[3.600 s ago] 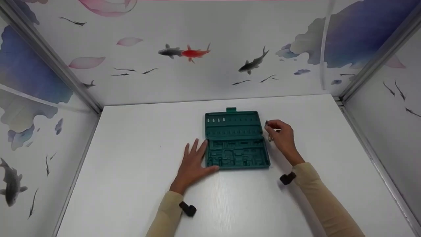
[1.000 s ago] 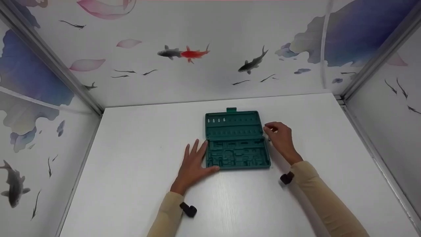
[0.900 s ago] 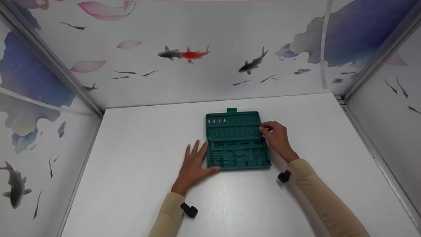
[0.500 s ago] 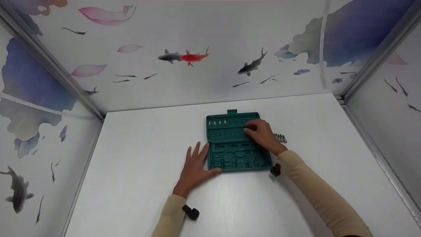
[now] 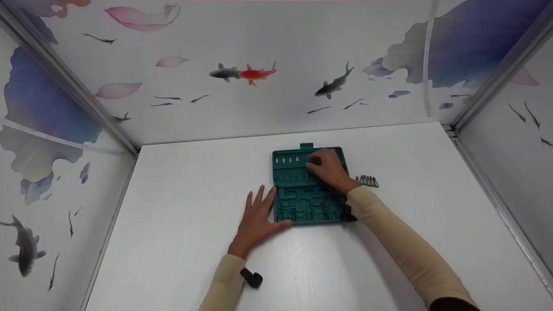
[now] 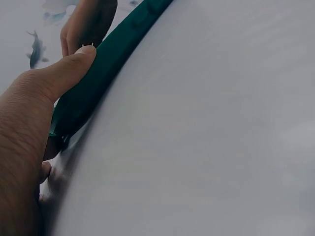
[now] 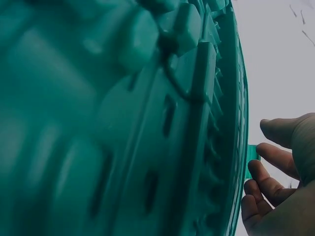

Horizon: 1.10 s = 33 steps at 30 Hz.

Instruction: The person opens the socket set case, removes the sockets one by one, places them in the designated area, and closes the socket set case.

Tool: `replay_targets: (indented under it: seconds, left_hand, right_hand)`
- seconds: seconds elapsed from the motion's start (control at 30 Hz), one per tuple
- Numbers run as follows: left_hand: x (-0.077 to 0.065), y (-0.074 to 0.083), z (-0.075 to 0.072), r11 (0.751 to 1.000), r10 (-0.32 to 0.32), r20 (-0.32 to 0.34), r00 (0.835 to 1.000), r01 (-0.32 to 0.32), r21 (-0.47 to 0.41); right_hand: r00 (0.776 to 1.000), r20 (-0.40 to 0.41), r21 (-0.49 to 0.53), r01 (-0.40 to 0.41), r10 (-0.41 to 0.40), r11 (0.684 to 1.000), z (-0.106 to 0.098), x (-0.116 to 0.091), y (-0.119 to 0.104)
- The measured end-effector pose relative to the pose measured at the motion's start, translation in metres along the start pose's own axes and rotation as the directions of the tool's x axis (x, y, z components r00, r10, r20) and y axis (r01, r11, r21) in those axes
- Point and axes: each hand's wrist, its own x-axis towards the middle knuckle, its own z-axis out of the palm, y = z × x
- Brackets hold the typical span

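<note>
A green plastic case [image 5: 298, 203] lies unfolded on the white table. Four-cornered and shallow, its far half has a row of holes with several small silver bits [image 5: 290, 160] standing at the left. My left hand [image 5: 255, 222] rests with spread fingers against the case's left side, its thumb [image 6: 81, 61] on the near edge. Over the far half, my right hand [image 5: 329, 168] pinches thumb and forefinger just right of the standing bits; what they hold is mostly hidden. In the right wrist view, that hand's other fingers [image 7: 268, 184] are curled.
Several metal bits [image 5: 367, 180] lie in a row on the table [image 5: 181, 207], right of the case beside my right wrist. Printed panels [image 5: 285, 99] close off the back and both sides. A latch tab [image 5: 306, 146] juts from the case's far edge.
My right hand has moved left from beside the case to over its far half, uncovering the bits on the table. The left hand keeps its place.
</note>
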Motion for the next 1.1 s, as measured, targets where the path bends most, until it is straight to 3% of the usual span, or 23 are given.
replay_targets:
  seconds: [0.1, 0.27, 0.33, 0.57, 1.1]
  left_hand:
    - [0.0, 0.001, 0.0, 1.0, -0.008, 0.008, 1.0, 0.008, -0.005]
    - [0.001, 0.001, -0.001, 1.0, 0.013, 0.011, 1.0, -0.013, -0.003]
    - [0.002, 0.0, -0.002, 0.999, 0.03, 0.009, 1.0, -0.03, 0.011]
    - [0.002, -0.002, -0.002, 0.999, 0.033, 0.016, 0.999, -0.034, 0.027]
    - [0.0, 0.001, -0.003, 0.999, 0.032, 0.005, 0.999, -0.032, 0.025]
  right_hand:
    - [0.998, -0.025, 0.001, 0.053, -0.053, 0.999, 0.013, 0.009, 0.014]
    - [0.992, -0.052, -0.057, 0.107, -0.11, 0.993, 0.025, 0.02, 0.018]
    - [0.996, -0.034, -0.078, 0.078, -0.081, 0.994, 0.024, 0.021, 0.006]
    - [0.999, -0.01, -0.114, -0.047, 0.046, 0.992, 0.036, 0.027, -0.002]
    - [0.971, -0.03, -0.008, -0.237, 0.237, 0.971, 0.04, 0.028, -0.011]
